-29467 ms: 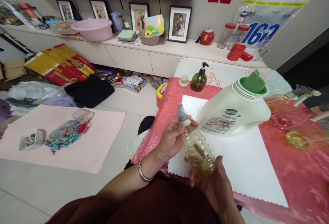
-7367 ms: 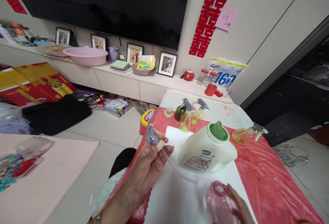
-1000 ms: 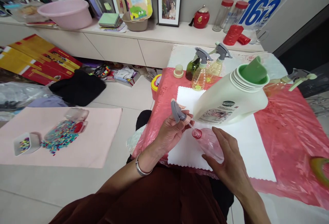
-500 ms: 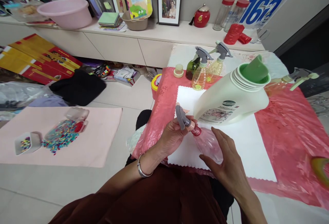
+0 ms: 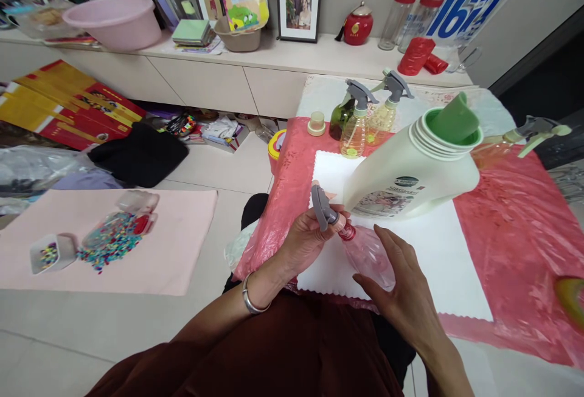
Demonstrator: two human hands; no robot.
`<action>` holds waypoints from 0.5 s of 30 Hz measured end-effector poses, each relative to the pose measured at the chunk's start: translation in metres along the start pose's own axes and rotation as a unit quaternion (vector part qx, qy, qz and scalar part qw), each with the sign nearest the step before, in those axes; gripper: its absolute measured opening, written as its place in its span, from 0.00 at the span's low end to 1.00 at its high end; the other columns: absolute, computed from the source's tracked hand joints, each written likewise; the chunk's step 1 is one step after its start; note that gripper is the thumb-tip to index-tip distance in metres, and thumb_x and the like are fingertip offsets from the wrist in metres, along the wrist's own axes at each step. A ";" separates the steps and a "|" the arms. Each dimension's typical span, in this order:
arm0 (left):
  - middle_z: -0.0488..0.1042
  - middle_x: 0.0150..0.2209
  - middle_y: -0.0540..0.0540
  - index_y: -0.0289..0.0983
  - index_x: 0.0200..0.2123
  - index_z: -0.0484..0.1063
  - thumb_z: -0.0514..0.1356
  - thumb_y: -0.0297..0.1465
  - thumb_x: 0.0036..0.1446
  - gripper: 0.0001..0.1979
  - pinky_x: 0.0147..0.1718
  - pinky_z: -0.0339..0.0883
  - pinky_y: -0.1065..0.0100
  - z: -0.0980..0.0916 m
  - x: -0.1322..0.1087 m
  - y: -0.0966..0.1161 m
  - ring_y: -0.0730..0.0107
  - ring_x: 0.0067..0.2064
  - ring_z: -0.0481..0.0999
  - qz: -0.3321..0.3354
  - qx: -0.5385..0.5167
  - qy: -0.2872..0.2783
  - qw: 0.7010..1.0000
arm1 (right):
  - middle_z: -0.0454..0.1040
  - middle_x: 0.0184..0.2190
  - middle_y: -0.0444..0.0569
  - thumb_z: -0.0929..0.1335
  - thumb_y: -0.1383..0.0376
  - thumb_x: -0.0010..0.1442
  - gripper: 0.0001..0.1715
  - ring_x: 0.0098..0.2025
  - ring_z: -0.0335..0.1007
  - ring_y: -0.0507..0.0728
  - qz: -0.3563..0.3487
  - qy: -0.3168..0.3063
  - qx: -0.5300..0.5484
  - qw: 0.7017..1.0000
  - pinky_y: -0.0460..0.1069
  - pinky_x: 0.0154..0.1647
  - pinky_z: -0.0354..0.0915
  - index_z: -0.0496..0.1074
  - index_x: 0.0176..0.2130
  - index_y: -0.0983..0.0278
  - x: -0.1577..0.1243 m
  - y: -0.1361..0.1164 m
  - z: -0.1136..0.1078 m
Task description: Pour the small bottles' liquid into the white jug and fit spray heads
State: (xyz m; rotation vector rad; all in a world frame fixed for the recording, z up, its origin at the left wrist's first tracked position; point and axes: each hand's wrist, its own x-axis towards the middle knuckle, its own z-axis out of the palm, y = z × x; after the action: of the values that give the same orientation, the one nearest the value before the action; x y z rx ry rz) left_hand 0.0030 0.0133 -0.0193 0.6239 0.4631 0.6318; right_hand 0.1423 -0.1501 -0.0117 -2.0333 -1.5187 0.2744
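Screwing the sprayer (image 5: 323, 208) onto the pink bottle (image 5: 367, 255) looks like the step in hand: the collar meets the mouth, red threads showing below it. The pink bottle leans over the near part of the white mat (image 5: 456, 275), neck towards the left; whether its base rests there I cannot tell. The left hand (image 5: 308, 236) is closed around the sprayer's collar. The right hand (image 5: 406, 281) is cupped wide about the pink bottle's lower part; how firmly it presses cannot be told. Best to square the collar to the mouth, brace the bottle without squeezing, since the thin plastic may give, and turn evenly so the threads do not cross.

The jug (image 5: 387, 169) stands just beside the left fingertips, so a wide turn could knock it. Farther back on the red tabletop (image 5: 520, 227) are two clear bottles (image 5: 354, 137), a green bottle (image 5: 336, 120) and a cap (image 5: 316, 124). Beads (image 5: 112, 245) lie well apart at left
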 end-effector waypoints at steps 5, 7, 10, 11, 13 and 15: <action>0.79 0.39 0.47 0.41 0.41 0.82 0.78 0.39 0.42 0.22 0.55 0.63 0.54 0.000 0.001 0.005 0.63 0.46 0.76 0.021 -0.008 -0.006 1.000 | 0.59 0.64 0.48 0.65 0.47 0.70 0.39 0.64 0.57 0.63 0.000 0.004 0.004 1.000 0.66 0.58 0.68 0.50 0.72 0.51 0.000 0.000 0.001; 0.79 0.40 0.47 0.42 0.42 0.82 0.78 0.40 0.42 0.22 0.56 0.62 0.53 -0.002 0.001 0.004 0.63 0.47 0.76 0.026 -0.003 -0.014 1.000 | 0.58 0.65 0.48 0.65 0.47 0.70 0.39 0.65 0.57 0.63 0.002 0.003 0.005 1.000 0.66 0.59 0.68 0.50 0.72 0.51 0.000 0.001 0.002; 0.78 0.37 0.47 0.42 0.42 0.82 0.77 0.41 0.43 0.22 0.55 0.62 0.52 -0.005 0.001 -0.002 0.62 0.47 0.76 0.031 0.006 -0.031 0.999 | 0.58 0.65 0.48 0.65 0.47 0.70 0.39 0.65 0.56 0.63 0.003 0.006 0.010 1.000 0.65 0.60 0.68 0.50 0.72 0.52 0.000 0.001 0.003; 0.77 0.36 0.48 0.42 0.42 0.82 0.77 0.41 0.44 0.22 0.54 0.62 0.52 -0.006 0.001 -0.004 0.62 0.47 0.75 0.033 0.008 -0.036 0.999 | 0.58 0.65 0.48 0.65 0.47 0.70 0.39 0.65 0.56 0.63 0.003 0.007 0.012 1.000 0.65 0.60 0.68 0.50 0.72 0.52 0.000 0.001 0.004; 0.76 0.35 0.48 0.43 0.43 0.82 0.76 0.40 0.45 0.21 0.53 0.62 0.52 -0.006 0.001 -0.006 0.61 0.47 0.74 0.032 0.010 -0.045 0.998 | 0.57 0.65 0.48 0.65 0.47 0.70 0.39 0.66 0.56 0.62 0.003 0.008 0.015 1.000 0.64 0.61 0.67 0.50 0.72 0.52 0.000 0.000 0.003; 0.75 0.35 0.48 0.43 0.43 0.82 0.76 0.40 0.46 0.20 0.53 0.62 0.52 -0.007 0.001 -0.008 0.61 0.48 0.74 0.028 0.011 -0.050 0.998 | 0.57 0.66 0.48 0.66 0.47 0.70 0.39 0.66 0.56 0.62 0.001 0.013 0.018 1.000 0.63 0.61 0.68 0.50 0.72 0.52 0.000 -0.001 0.003</action>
State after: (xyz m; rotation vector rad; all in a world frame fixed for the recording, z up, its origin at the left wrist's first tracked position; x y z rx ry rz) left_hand 0.0030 0.0113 -0.0294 0.6872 0.3608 0.6457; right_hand 0.1399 -0.1489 -0.0135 -2.0024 -1.4861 0.2736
